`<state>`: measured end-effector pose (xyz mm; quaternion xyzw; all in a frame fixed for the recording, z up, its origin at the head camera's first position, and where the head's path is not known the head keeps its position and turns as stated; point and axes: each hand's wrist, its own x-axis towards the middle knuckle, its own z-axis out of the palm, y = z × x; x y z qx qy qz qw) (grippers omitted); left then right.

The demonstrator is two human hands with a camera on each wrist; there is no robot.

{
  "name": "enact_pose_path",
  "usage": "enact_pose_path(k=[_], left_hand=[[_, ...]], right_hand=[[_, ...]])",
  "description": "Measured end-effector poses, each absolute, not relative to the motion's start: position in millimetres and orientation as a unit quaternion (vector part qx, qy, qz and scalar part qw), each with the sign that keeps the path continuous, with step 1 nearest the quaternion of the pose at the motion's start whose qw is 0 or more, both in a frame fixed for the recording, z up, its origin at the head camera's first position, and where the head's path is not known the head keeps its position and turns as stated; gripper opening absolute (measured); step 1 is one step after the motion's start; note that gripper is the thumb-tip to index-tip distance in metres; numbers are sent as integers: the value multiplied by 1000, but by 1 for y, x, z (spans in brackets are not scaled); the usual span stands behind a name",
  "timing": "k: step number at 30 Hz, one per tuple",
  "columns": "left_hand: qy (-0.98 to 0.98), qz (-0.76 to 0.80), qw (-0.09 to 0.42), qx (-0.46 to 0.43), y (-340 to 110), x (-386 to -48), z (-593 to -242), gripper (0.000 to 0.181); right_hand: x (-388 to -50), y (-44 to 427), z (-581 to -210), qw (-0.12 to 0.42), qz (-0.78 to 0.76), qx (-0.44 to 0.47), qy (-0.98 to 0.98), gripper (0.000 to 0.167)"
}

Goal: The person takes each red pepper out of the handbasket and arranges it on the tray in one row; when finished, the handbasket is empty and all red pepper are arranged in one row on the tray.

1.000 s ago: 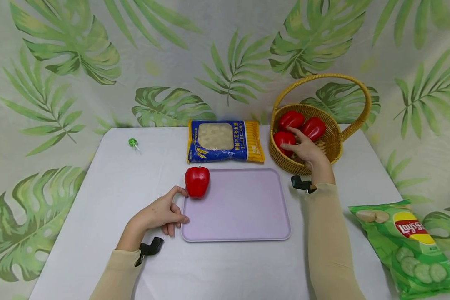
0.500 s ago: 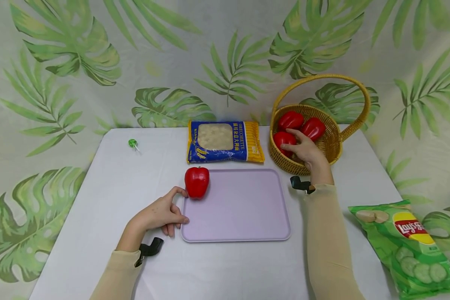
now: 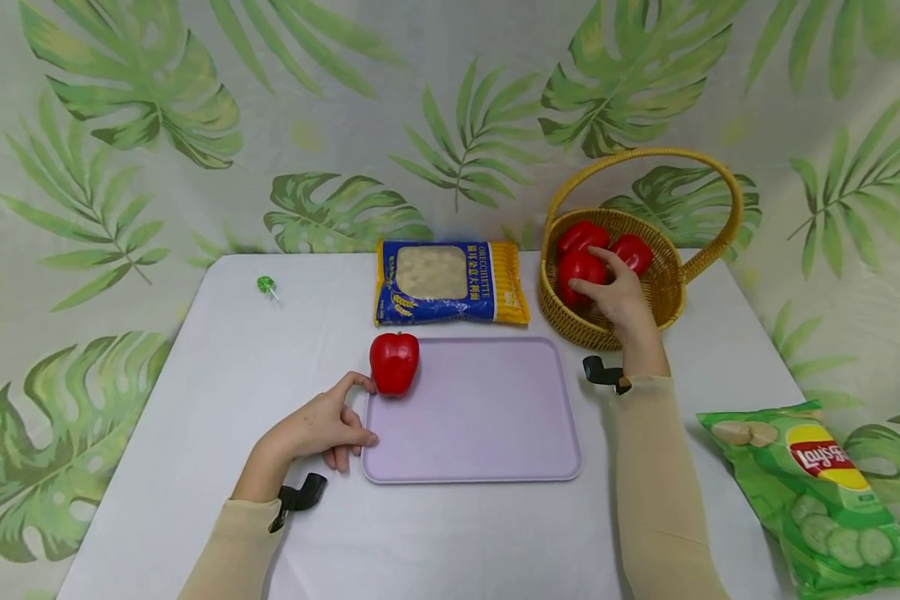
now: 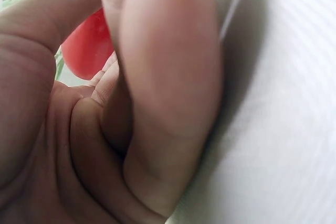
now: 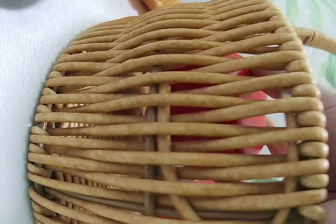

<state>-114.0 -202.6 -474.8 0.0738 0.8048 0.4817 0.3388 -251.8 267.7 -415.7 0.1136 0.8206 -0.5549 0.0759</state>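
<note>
On the white surface (image 3: 450,537), the right hand (image 3: 621,296) pinches a red pepper (image 3: 580,271); the left hand (image 3: 318,427), relaxed, touches the tray (image 3: 487,425) beside it. We judge the pepper light, slippery: hold both sides.

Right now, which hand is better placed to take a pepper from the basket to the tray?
Right, I'd say: the right hand grips a pepper in the basket; the left hand touches the left edge of the tray, farther from the basket.
</note>
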Motion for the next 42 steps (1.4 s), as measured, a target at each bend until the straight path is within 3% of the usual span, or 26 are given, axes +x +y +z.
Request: enact_pose_path(k=[8, 16, 27, 42], left_hand=[[805, 482, 338, 76, -201, -116, -473, 74], [806, 481, 334, 83, -200, -116, -474, 73], [808, 482, 330, 79, -201, -111, -475, 72], [809, 481, 329, 82, -202, -112, -475, 72]], right_hand=[[-240, 272, -406, 11, -545, 101, 832, 81], [-221, 266, -394, -20, -548, 93, 831, 80], [-189, 240, -375, -12, -582, 57, 811, 77], [-174, 205, -370, 12, -587, 18, 809, 74]])
